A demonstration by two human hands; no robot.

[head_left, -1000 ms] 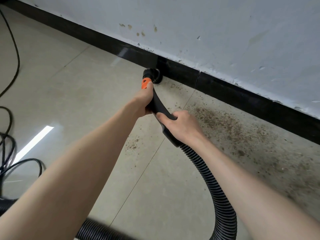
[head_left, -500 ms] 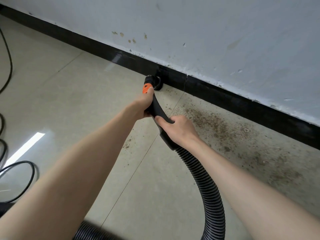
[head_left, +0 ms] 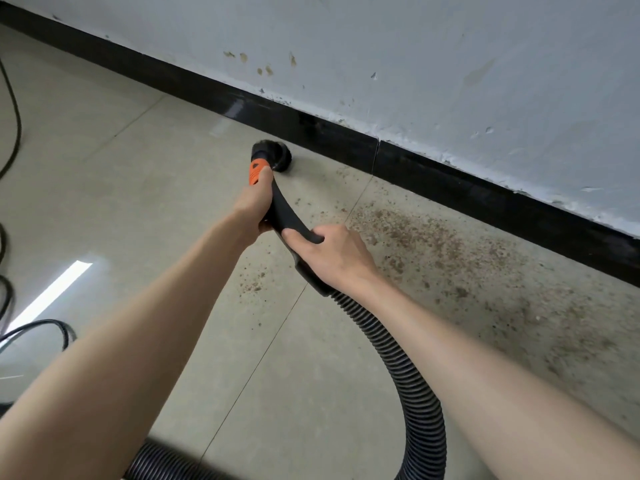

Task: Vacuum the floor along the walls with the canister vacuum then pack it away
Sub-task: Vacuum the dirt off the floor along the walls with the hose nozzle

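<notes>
Left hand (head_left: 254,202) grasps the vacuum handle (head_left: 287,213) near its orange collar; right hand (head_left: 334,256) grips lower, by the hose (head_left: 412,382). Brush (head_left: 273,155) (mid-frame) sits beside the baseboard (head_left: 433,168), dirt (head_left: 426,240) at right.

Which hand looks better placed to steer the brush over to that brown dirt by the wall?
Probably the left hand: it grips the nozzle right behind the round brush, so it aims the tip. The right hand holds farther back, near the hose, beside the dirt patch.
</notes>
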